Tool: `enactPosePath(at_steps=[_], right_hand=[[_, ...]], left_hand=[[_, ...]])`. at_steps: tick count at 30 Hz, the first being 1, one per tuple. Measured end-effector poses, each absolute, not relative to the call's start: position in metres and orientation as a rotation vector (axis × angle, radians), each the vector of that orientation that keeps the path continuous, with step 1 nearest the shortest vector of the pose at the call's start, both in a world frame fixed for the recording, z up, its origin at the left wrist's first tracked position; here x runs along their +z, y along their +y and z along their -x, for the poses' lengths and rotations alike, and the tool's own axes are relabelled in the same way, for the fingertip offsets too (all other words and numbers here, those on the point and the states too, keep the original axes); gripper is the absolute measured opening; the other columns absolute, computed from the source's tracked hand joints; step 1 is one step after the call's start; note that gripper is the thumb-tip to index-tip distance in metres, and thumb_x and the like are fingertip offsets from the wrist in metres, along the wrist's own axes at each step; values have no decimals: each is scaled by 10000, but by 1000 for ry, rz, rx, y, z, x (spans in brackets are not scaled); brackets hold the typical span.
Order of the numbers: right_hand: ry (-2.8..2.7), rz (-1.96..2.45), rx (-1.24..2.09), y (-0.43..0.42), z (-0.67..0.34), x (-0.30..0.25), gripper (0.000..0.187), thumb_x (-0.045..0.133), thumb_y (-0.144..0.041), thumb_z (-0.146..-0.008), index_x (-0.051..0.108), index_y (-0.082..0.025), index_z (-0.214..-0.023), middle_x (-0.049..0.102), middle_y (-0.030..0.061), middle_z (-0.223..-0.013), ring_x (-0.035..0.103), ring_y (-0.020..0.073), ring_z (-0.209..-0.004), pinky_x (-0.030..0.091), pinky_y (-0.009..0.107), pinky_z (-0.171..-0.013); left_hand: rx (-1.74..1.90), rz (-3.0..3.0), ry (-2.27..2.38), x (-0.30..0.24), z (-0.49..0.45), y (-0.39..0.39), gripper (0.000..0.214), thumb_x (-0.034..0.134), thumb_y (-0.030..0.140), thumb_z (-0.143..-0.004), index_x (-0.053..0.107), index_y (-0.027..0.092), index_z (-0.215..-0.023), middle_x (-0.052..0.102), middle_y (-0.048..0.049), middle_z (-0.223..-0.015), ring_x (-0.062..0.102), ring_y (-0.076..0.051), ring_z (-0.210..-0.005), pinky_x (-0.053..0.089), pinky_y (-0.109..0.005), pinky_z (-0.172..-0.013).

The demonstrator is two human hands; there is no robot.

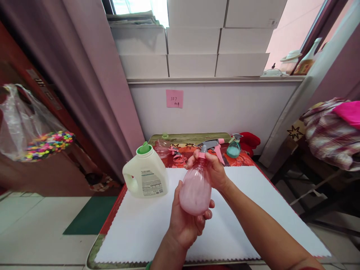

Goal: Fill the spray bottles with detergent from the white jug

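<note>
Above the white mat, a rounded see-through pink spray bottle (195, 191) is held tilted in both hands. My left hand (187, 221) wraps round its body from below. My right hand (215, 168) is closed at its neck, fingers around the pink collar (201, 154) under the grey and pink trigger head (210, 144). Whitish stuff clings to the bottle's inside or fills it; I cannot tell which. Left of my hands stands a large cream jug (153, 174) with a green cap (144, 147) and a printed label.
The white scalloped mat (135, 232) covers most of the table. Along the back lie a clear pink bottle (162, 149), a small pink sprayer head (176, 151) and a green cap (165, 136). A teal spray bottle (234, 149) stands back right. Curtains (84, 63) hang at left.
</note>
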State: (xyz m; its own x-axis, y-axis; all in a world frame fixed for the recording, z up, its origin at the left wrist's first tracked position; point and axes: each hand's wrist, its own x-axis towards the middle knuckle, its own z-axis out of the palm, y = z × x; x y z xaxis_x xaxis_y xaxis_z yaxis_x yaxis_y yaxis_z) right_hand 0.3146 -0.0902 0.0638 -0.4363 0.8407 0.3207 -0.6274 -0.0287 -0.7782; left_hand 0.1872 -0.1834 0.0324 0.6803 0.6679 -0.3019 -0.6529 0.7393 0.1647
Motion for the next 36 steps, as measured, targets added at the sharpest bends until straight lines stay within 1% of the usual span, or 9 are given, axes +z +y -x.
enactPosePath(at_steps=[3, 6, 10, 16, 19, 23, 27, 32, 36], right_hand=[[-1067, 304, 1655, -92, -312, 64, 481, 530, -724, -851, 548, -243, -835, 751, 57, -870, 725, 262, -906, 548, 407, -841], [-1015, 374, 1686, -93, -311, 66, 459, 576, -698, -837, 562, -240, -817, 762, 51, -822, 731, 262, -891, 553, 390, -808], [-982, 429, 1737, -97, -314, 68, 440, 612, -673, -804, 593, -233, -811, 781, 66, -817, 733, 276, -908, 555, 392, -790], [-1048, 413, 1626, -98, -316, 65, 386, 602, -603, -836, 617, -227, -748, 786, 67, -773, 736, 277, -930, 527, 435, -891], [-1076, 417, 1586, -98, -316, 63, 414, 586, -631, -841, 618, -231, -738, 784, 62, -766, 737, 279, -934, 514, 462, -927], [-1120, 403, 1538, -94, -317, 59, 440, 587, -659, -828, 618, -230, -734, 783, 68, -781, 738, 286, -927, 515, 478, -933], [-1167, 381, 1463, -91, -318, 58, 388, 613, -597, -834, 634, -220, -742, 783, 76, -789, 739, 285, -917, 530, 461, -903], [-1123, 437, 1640, -93, -315, 62, 403, 622, -611, -796, 588, -223, -691, 776, 79, -721, 743, 286, -844, 555, 444, -826], [-1057, 462, 1632, -97, -312, 65, 419, 616, -628, -796, 585, -220, -707, 794, 99, -792, 740, 283, -849, 562, 413, -776]], left_hand=[[744, -52, 402, 34, -188, -183, 822, 507, 794, -781, 587, 56, -1134, 659, -164, -839, 642, -168, -586, 477, -174, -407], [771, -65, 438, 35, -189, -182, 810, 505, 794, -781, 589, 70, -1135, 664, -165, -832, 646, -176, -580, 463, -173, -394], [803, -119, 484, 35, -188, -180, 779, 513, 779, -791, 593, 80, -1126, 673, -174, -820, 642, -182, -563, 411, -165, -354], [752, -162, 499, 34, -180, -179, 795, 531, 783, -781, 592, 88, -1162, 685, -174, -817, 653, -196, -550, 453, -201, -361], [718, -154, 468, 33, -177, -179, 792, 550, 772, -777, 584, 98, -1190, 697, -177, -837, 666, -200, -573, 479, -209, -389], [652, -150, 431, 30, -174, -177, 771, 549, 764, -786, 592, 108, -1189, 711, -184, -883, 684, -202, -596, 516, -229, -424], [634, -144, 412, 26, -172, -176, 769, 538, 771, -789, 605, 96, -1153, 712, -188, -894, 693, -202, -600, 522, -222, -430], [729, -166, 485, 28, -174, -178, 752, 559, 733, -806, 586, 98, -1206, 710, -184, -843, 675, -200, -580, 497, -216, -400], [808, -195, 592, 35, -177, -180, 767, 523, 752, -812, 582, 105, -1219, 703, -166, -800, 656, -190, -539, 472, -209, -370]])
